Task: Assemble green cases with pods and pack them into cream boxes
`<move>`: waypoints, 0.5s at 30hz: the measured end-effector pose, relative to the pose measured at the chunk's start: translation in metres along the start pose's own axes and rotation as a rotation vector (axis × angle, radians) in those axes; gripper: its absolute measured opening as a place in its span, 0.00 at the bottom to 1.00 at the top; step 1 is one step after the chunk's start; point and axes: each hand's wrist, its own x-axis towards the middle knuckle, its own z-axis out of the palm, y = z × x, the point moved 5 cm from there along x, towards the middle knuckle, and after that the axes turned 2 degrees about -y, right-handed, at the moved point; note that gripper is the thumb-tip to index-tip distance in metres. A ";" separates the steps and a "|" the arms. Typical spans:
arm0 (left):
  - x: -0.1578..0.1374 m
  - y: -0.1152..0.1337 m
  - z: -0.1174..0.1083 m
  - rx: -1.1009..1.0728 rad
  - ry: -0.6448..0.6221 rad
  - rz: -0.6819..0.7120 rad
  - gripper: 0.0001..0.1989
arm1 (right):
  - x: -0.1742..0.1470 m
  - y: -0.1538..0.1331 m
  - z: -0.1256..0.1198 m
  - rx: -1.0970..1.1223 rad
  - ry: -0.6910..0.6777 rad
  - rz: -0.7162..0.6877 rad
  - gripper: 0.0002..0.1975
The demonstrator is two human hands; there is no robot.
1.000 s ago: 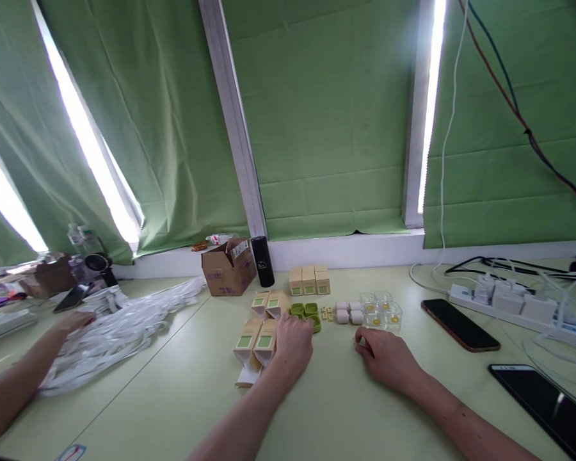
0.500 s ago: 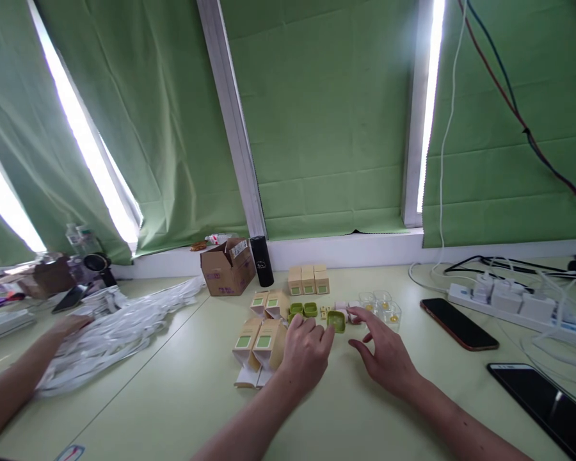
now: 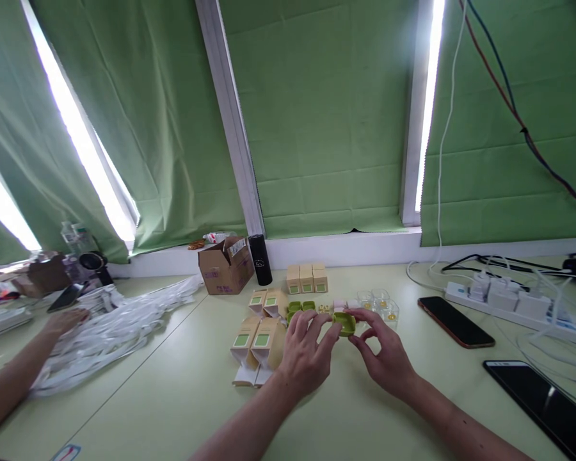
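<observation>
The green tray has just shifted right, near the pink pieces, with the left hand pinching one edge and the right hand's thumb and finger, slightly parted, at the other, so both can steady it.

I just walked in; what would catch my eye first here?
Probably the big green curtains, across the upper view behind the table. Next comes a small green dish between the left hand and right hand, below centre, then a heap of white strips on the table's left side.
</observation>
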 end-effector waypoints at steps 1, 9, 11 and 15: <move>0.000 -0.001 -0.001 -0.011 0.013 -0.003 0.14 | -0.001 -0.001 0.001 0.005 -0.006 -0.006 0.18; 0.000 -0.015 0.008 -0.272 0.076 -0.139 0.11 | -0.003 0.002 0.005 0.022 -0.025 0.039 0.16; -0.001 -0.017 0.012 -0.328 0.092 -0.178 0.12 | -0.004 -0.001 0.007 0.025 -0.043 0.008 0.18; -0.004 -0.018 0.021 -0.446 0.094 -0.257 0.09 | -0.004 -0.003 0.009 0.086 -0.052 0.013 0.24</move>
